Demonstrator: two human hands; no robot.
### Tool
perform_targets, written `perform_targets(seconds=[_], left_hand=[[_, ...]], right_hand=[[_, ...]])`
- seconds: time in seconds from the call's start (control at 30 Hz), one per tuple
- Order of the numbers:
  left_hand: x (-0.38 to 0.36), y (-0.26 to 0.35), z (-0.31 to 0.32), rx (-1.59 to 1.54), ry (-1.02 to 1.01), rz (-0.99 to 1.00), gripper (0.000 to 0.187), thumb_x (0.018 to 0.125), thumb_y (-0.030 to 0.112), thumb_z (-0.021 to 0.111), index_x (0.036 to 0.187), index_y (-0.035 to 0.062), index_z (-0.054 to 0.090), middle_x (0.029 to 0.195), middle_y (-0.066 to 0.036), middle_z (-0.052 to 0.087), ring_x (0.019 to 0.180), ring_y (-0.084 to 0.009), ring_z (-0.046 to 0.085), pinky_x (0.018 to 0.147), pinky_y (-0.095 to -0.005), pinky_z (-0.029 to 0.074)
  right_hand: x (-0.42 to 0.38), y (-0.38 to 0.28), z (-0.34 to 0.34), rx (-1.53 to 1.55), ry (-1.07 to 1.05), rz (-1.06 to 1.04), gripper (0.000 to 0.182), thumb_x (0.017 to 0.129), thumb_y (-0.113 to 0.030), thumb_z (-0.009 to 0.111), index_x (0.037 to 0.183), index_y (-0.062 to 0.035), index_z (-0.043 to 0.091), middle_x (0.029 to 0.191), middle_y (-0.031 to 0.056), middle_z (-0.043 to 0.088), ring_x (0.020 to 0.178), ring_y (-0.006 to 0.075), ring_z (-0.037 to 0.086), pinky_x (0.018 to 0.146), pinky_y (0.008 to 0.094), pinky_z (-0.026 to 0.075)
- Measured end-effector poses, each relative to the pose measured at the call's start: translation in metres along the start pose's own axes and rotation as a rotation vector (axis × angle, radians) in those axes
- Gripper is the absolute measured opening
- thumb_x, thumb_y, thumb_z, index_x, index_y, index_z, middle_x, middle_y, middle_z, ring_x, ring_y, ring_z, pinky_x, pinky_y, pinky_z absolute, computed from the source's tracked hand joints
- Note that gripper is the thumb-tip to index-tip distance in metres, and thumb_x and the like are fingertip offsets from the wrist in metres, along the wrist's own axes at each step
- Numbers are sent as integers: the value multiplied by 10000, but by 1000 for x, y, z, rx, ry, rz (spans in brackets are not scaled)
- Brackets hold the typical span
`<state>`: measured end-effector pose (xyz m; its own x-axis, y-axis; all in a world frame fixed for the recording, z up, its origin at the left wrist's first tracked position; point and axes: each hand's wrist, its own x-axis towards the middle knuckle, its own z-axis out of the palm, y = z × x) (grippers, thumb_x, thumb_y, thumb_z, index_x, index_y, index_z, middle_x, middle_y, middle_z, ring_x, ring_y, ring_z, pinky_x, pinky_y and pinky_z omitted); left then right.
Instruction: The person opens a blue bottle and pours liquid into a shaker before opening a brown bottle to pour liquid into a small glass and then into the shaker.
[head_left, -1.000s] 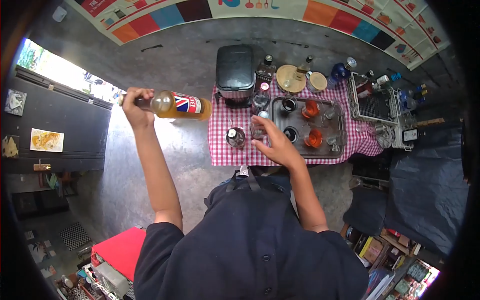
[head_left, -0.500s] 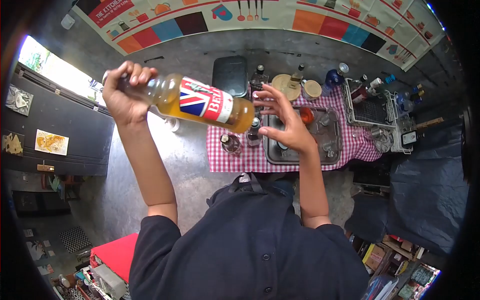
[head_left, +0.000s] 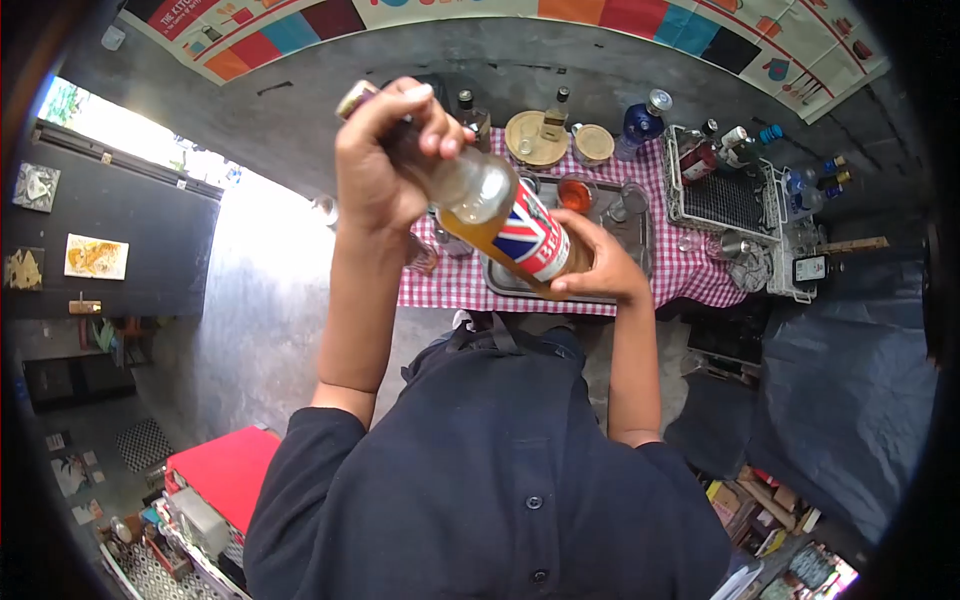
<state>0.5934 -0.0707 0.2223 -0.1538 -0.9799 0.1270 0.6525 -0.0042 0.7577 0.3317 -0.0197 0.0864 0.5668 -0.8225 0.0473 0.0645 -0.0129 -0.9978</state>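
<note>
Amber-filled bottle (head_left: 500, 215), tilted above the near edge of the table (head_left: 690, 280); likely weighty, slick, breakable; left hand (head_left: 385, 165) gripping neck, right hand (head_left: 606, 268) clasping lower body, both sound holds.

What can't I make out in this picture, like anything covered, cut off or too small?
All in the head view:
Held bottle: neck mostly covered by the left hand, base by the right hand.
Label: full wording unreadable, as it curves round the glass.
Tray: partly hidden behind the held bottle and right hand.
Wall banner: cut off by the top edge.
</note>
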Motion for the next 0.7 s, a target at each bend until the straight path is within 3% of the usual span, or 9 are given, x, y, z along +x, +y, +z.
perform_targets(seconds=[0.13, 0.2, 0.27, 0.37, 0.47, 0.6, 0.63, 0.67, 0.7], left_hand=[[-11, -61, 33, 22, 52, -75, 201, 874, 171, 526, 695, 95, 473, 541, -34, 451, 564, -177, 513, 769, -374, 502], [-18, -96, 46, 46, 18, -81, 185, 863, 165, 533, 702, 95, 476, 543, -36, 458, 569, -181, 519, 759, -378, 503], [-21, -127, 61, 56, 66, -125, 178, 864, 171, 542, 715, 94, 484, 552, -42, 467, 580, -186, 528, 761, -376, 501], [-21, -166, 80, 56, 106, -170, 182, 875, 177, 581, 732, 98, 499, 581, -32, 484, 595, -183, 537, 770, -376, 504], [-19, -191, 103, 88, 276, -207, 204, 885, 177, 629, 737, 107, 508, 607, -17, 497, 615, -176, 551, 787, -375, 509], [-22, -214, 115, 76, 224, -254, 196, 904, 226, 688, 819, 88, 578, 694, -19, 547, 672, -194, 585, 807, -381, 525], [-25, -216, 111, 131, 128, -260, 230, 949, 277, 628, 961, 47, 627, 791, -60, 625, 794, -251, 657, 854, -409, 539], [-27, -217, 112, 83, 82, -259, 258, 965, 286, 590, 1009, 34, 624, 836, -81, 643, 847, -273, 668, 870, -422, 541], [-28, -217, 114, 35, 33, -251, 292, 982, 295, 552, 1057, 21, 622, 880, -101, 662, 899, -294, 679, 887, -435, 542]], right_hand=[[-35, 9, -39, -158, -85, 49, 896, 622, -312, 946, 1350, 13, 537, 1295, 126, 607, 1219, 208, 571, 1074, 362, 428], [-46, 7, -54, -162, -132, 5, 865, 626, -327, 943, 1307, 32, 549, 1199, 92, 646, 1120, 176, 598, 1008, 331, 459], [-56, 22, -70, 66, -161, 57, 873, 628, -314, 942, 1323, 23, 534, 1207, 83, 636, 1106, 168, 591, 1010, 331, 455], [-72, 38, -90, 166, -179, 79, 976, 633, -289, 941, 1426, 10, 456, 1283, 74, 595, 1154, 156, 559, 1038, 325, 431], [-95, 43, -106, 256, -168, 173, 1016, 655, -302, 911, 1484, -6, 405, 1352, 83, 559, 1202, 166, 537, 1065, 321, 407], [-120, 62, -113, 434, -163, 218, 939, 698, -373, 844, 1453, -12, 418, 1268, 84, 592, 1148, 168, 573, 1013, 316, 455], [-126, 72, -115, 487, -173, 235, 927, 700, -379, 840, 1439, -7, 420, 1230, 90, 606, 1111, 175, 600, 981, 320, 484], [-132, 80, -117, 539, -181, 253, 916, 702, -385, 836, 1425, -3, 423, 1193, 97, 620, 1073, 183, 627, 950, 324, 512], [-137, 59, -114, 590, -214, 255, 912, 693, -428, 821, 1379, 21, 421, 1086, 131, 644, 930, 223, 690, 829, 354, 587]])
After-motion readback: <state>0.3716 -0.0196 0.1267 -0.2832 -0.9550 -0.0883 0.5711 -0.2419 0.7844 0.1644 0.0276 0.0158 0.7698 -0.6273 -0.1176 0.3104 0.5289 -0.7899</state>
